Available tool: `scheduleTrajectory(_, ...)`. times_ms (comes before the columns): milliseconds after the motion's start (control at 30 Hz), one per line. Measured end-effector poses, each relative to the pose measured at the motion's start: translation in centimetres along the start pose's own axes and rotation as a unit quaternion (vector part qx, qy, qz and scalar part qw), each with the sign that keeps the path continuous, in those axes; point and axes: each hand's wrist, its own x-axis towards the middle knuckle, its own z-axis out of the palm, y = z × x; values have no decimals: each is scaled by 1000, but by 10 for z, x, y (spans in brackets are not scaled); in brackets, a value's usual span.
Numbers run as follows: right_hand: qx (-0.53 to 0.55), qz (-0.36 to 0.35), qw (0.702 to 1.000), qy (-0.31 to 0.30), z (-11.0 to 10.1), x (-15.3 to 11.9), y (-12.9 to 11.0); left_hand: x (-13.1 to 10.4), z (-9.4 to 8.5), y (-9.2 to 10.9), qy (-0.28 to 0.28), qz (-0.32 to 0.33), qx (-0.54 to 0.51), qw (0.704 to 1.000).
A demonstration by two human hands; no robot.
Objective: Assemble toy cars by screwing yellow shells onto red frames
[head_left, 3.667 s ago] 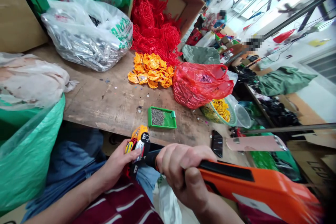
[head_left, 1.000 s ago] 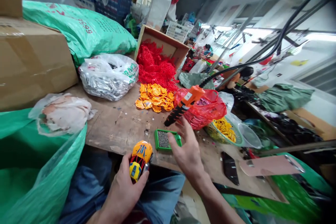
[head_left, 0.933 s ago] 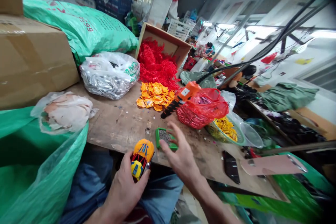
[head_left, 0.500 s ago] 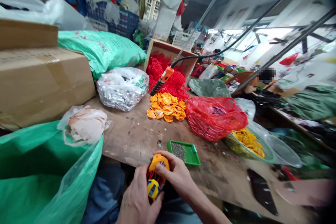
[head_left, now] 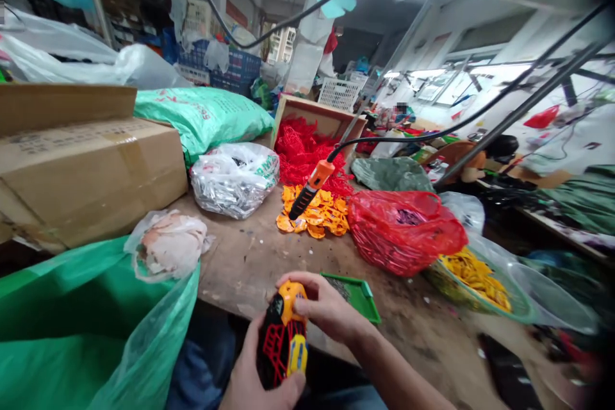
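Low at the table's front edge, both hands hold one plastic toy (head_left: 275,349) with a black body, red lattice-like parts, a yellow piece and an orange piece on its upper end. My left hand (head_left: 257,375) is wrapped round the lower part, with its thumb by the yellow piece. At the upper end my right hand (head_left: 327,307) grips the orange piece between thumb and fingers. Just beyond the right hand lies a green tray (head_left: 362,300) with small grey bits, partly covered by that hand. An orange and black electric screwdriver (head_left: 312,189) hangs on a cable over a pile of orange parts (head_left: 319,224).
A wooden box (head_left: 331,106) of red parts stands behind the orange pile. A red bag (head_left: 403,230) and a basket of yellow parts (head_left: 475,278) are to the right. Leftward are a silvery-filled bag (head_left: 235,182), a cardboard box (head_left: 96,179) and an open green sack (head_left: 96,333).
The toy has turned in my hands, so its black side and red lattice now show. My view has tilted up slightly, and the hanging screwdriver sits lower over the orange pile.
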Motion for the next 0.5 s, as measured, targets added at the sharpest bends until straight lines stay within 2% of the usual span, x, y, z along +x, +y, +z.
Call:
scheduleTrajectory(167, 66, 35, 994, -77, 7, 19, -11, -3, -9, 16, -27, -25, -102, 994)
scheduleTrajectory(267, 83, 61, 990, -99, 11, 31, -12, -1, -19, 20, -38, -49, -162, 985)
scheduleTrajectory(367, 87, 71, 988, -106, 15, 43, -9, 3, -27, 19, -27, -65, -180, 981)
scheduleTrajectory(500, 55, 82, 985, -144, 18, 61, -13, 12, -37, 10, -24, -45, -187, 981)
